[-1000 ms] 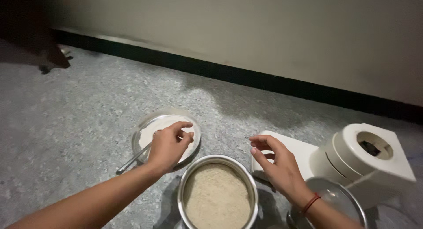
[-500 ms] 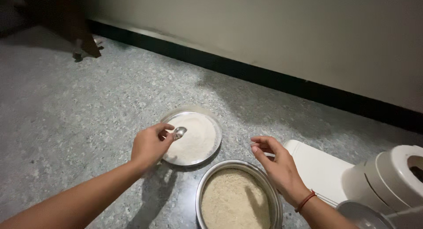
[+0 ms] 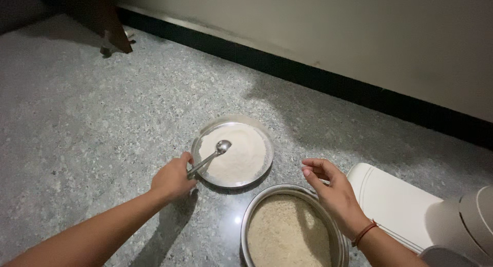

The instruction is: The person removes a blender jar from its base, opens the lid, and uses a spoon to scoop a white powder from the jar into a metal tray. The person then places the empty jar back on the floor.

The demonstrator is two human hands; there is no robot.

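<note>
Left hand (image 3: 173, 178): closed around the lower end of a metal spoon (image 3: 209, 157), gripping the handle at the near-left rim of the steel plate (image 3: 204, 132).
Spoon: long axis runs from about 7 o'clock at the hand up to 1 o'clock at the bowl; the bowl sits over the white flour (image 3: 237, 155) heaped in the plate, touching or just above it, which cannot be told.
Steel plate: round and shallow, on the speckled grey floor (image 3: 92, 123), at about 1 o'clock from the left hand and 10 o'clock from the right hand.
Right hand (image 3: 335, 193): empty, fingers loosely curled with thumb and forefinger close together, hovering over the far-right rim of the steel bowl (image 3: 249, 215); it grips nothing.
Steel bowl: at 6 o'clock from the plate, just beside it, filled with a coarser beige meal (image 3: 285, 233).
Nearer hand: the left hand is already on the spoon and nearest the plate; the right hand is well apart from the spoon and nearest the bowl.
White appliance (image 3: 400, 208): flat white base at 3 o'clock from the bowl, with a rounded white body at the frame's right edge, partly cut off.
Background: pale wall with a dark skirting strip along the top; a dark furniture leg (image 3: 115, 33) at 11 o'clock.
</note>
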